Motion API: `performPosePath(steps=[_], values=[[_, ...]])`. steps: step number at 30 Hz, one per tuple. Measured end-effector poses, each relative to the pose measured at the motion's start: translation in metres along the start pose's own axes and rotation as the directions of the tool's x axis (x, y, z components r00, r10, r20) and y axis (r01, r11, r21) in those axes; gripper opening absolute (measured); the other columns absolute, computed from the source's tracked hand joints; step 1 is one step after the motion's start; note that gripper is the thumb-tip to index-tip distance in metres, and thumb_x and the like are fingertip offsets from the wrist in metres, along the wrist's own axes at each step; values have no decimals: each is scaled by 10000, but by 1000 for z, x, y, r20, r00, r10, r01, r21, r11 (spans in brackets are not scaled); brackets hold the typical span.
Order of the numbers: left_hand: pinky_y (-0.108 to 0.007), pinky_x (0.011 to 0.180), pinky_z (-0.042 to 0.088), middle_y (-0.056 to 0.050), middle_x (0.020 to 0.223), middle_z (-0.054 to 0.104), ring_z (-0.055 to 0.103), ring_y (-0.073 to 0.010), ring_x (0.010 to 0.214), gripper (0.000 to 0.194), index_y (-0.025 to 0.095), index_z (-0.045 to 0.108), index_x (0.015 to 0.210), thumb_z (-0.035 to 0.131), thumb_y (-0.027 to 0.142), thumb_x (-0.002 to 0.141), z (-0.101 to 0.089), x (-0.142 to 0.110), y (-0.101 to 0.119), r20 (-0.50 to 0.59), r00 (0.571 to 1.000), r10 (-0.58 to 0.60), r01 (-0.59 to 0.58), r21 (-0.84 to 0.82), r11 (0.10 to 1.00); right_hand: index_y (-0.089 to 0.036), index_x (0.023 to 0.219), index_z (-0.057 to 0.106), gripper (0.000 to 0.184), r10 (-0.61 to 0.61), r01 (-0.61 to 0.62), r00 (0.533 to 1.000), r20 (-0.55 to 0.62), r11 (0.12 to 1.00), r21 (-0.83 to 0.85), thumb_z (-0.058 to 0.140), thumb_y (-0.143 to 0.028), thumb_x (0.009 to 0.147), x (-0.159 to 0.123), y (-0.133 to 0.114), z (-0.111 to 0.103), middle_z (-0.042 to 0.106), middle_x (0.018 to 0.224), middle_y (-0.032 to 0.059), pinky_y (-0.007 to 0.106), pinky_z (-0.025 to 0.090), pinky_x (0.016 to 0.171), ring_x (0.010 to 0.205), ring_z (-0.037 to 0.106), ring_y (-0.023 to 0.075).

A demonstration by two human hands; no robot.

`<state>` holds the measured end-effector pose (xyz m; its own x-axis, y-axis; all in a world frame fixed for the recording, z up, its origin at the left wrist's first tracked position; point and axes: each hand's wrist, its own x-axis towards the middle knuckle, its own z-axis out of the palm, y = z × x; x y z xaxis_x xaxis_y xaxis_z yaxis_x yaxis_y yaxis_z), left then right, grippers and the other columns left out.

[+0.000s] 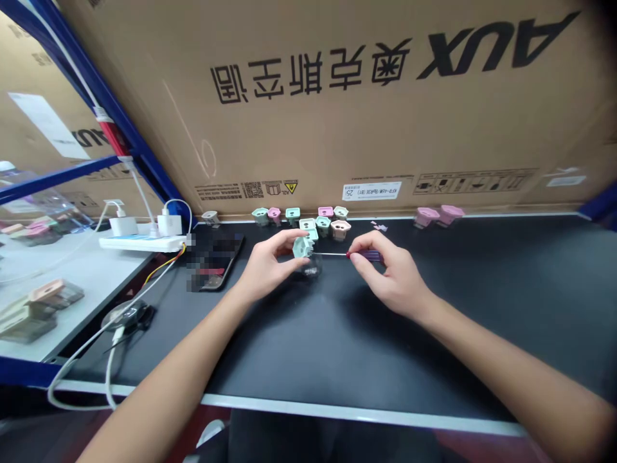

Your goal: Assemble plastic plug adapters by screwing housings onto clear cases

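My left hand (270, 265) is closed around a small mint-green plug adapter (303, 247) with a clear base, held just above the black table (337, 334). My right hand (393, 273) pinches the purple handle of a thin screwdriver (365, 255). Its metal shaft points left, and the tip reaches the adapter. Just behind my hands lies a cluster of small adapters (322, 224) in mint, pink and beige.
A large cardboard box (337, 96) stands along the back edge. Two pink adapters (438, 215) lie at the back right. A phone (214, 260) lies left of my hands. Further left are a white power strip (142, 241) with chargers, cables (96, 341) and more adapters (45, 296).
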<state>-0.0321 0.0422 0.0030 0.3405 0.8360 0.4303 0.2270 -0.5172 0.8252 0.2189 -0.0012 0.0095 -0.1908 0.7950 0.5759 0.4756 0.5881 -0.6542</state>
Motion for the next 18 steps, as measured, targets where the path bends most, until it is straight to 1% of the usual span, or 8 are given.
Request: performPosePath(steps=[3, 5, 7, 10, 12, 14, 16, 18], values=[[-347, 987, 559, -53, 1101, 727, 683, -191, 995, 477, 201, 661, 1270, 783, 310, 822, 2, -1, 1, 21, 1000, -6, 6, 13, 1000, -223, 943, 621, 117, 48, -49, 998, -31, 998, -34, 593, -332, 973, 0, 1, -1, 678, 869, 29, 292, 487, 690, 772, 629, 178], [-352, 984, 560, -52, 1090, 726, 682, -191, 987, 476, 206, 660, 1278, 776, 306, 827, 3, -2, 0, 33, 999, -9, 9, 18, 1000, -231, 965, 617, 116, 61, -63, 997, -43, 997, -42, 575, -337, 984, -1, 0, -2, 667, 851, 25, 294, 482, 673, 742, 615, 174], [-362, 988, 559, -55, 1099, 723, 681, -195, 991, 472, 207, 661, 1277, 773, 304, 828, 4, -2, 0, 41, 999, -10, 9, 20, 1000, -241, 1015, 593, 77, 42, -44, 998, -42, 998, -46, 577, -305, 975, -2, -1, -1, 635, 826, 16, 296, 480, 661, 719, 599, 172], [-372, 993, 559, -60, 1094, 723, 683, -199, 988, 478, 202, 660, 1276, 775, 314, 826, 4, -2, -1, 39, 999, -12, 12, 21, 1000, -250, 1080, 546, 160, -9, 8, 1000, -25, 999, -34, 608, -249, 932, -3, -1, 0, 600, 840, 12, 301, 491, 671, 730, 594, 175], [-376, 1000, 558, -63, 1101, 725, 683, -204, 998, 487, 201, 657, 1284, 775, 318, 826, 3, -2, -2, 36, 999, -11, 10, 22, 1000, -249, 1085, 538, 199, -16, 15, 999, -29, 999, -31, 638, -260, 913, -3, -1, 1, 604, 872, 17, 304, 499, 680, 750, 603, 180], [-378, 1013, 552, -64, 1114, 728, 683, -208, 1016, 482, 204, 655, 1288, 768, 316, 833, 3, -3, -2, 39, 999, -9, 8, 32, 999, -246, 1071, 552, 188, 13, -15, 999, -41, 999, -47, 649, -313, 924, -3, -1, 0, 619, 872, 19, 299, 494, 666, 741, 610, 179], [-380, 1026, 546, -63, 1123, 730, 684, -211, 1032, 473, 206, 654, 1287, 765, 309, 838, 4, -3, -2, 43, 999, -8, 6, 44, 999, -243, 1052, 572, 142, 53, -56, 998, -44, 997, -59, 601, -352, 966, -2, -1, -1, 637, 855, 19, 290, 474, 633, 690, 598, 165], [-383, 1036, 541, -63, 1131, 729, 686, -212, 1039, 466, 209, 655, 1284, 763, 303, 841, 4, -3, -2, 49, 999, -7, 4, 56, 998, -242, 1045, 577, 104, 71, -73, 997, -38, 996, -45, 541, -326, 995, -1, -1, -2, 638, 833, 16, 287, 454, 613, 649, 575, 154]])
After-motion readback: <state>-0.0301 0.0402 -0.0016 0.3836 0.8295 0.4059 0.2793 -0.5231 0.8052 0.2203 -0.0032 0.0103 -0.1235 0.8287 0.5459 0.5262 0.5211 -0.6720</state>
